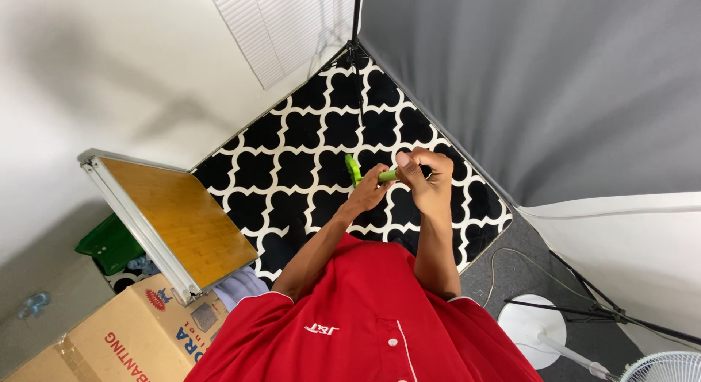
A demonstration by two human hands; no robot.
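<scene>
Both hands were held together in front of the chest, near the middle of the frame, over a slim green object (363, 175). The left hand (369, 195) was curled under its lower end, fingers closed loosely about it, while the right hand (423, 179) was closed around the other end in a pinch, thumb raised on top. The object itself, partly hidden by the fingers, appeared bent or jointed, one short green piece angled upward to the left; what kind of thing it was could not be told. For handling to go well, it was judged that the grip should be kept close to the joint, the lower end steadied by the left hand and any force applied gently by the right, so that the thin piece would not slip or snap. Below the hands a black-and-white patterned rug (307, 134) was spread on the floor. A folding wooden table (179, 218) stood at the left, with a cardboard box (124, 342) at the lower left and a white fan base (529, 331) at the lower right.
</scene>
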